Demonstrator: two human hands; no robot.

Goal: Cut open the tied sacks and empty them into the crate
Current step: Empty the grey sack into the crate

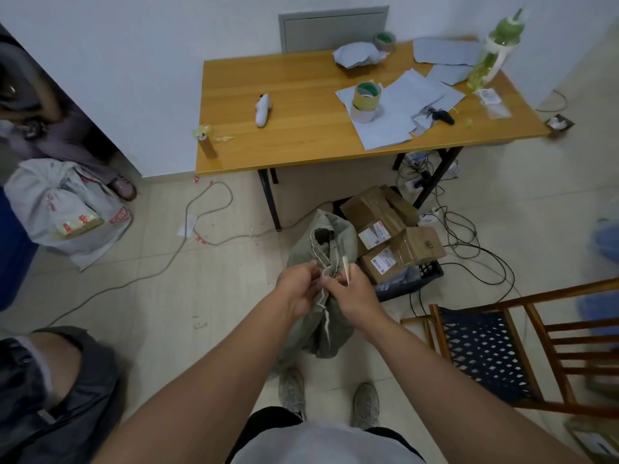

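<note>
The person is standing over a grey-green sack (330, 289) that is resting upright on the floor, just in front of their shoes and beside the black crate (430, 271). Both hands are working at the sack's gathered neck. The left hand (299, 288) is pinching the bunched fabric and its pale cord; the right hand (353, 293) is gripping a slim, light-handled cutting tool (345, 264), its tip pointing up along the neck. Whether the blade is touching the cord cannot be told — the fingers are hiding that spot.

Progress, as judged from the present layout: the crate is already holding several cardboard parcels (395, 234), which suggests that at least one earlier load is in. This sack is looking full and its top is only partly gaping above the tie, so the cut appears to be in hand, not finished. Emptying it is still outstanding.

A white printed sack (67, 209) is lying on the floor at far left, well apart from the crate; whether it is still tied is unclear. The wooden counter (301, 135) behind is carrying tape rolls and papers — none of it in use.
</note>
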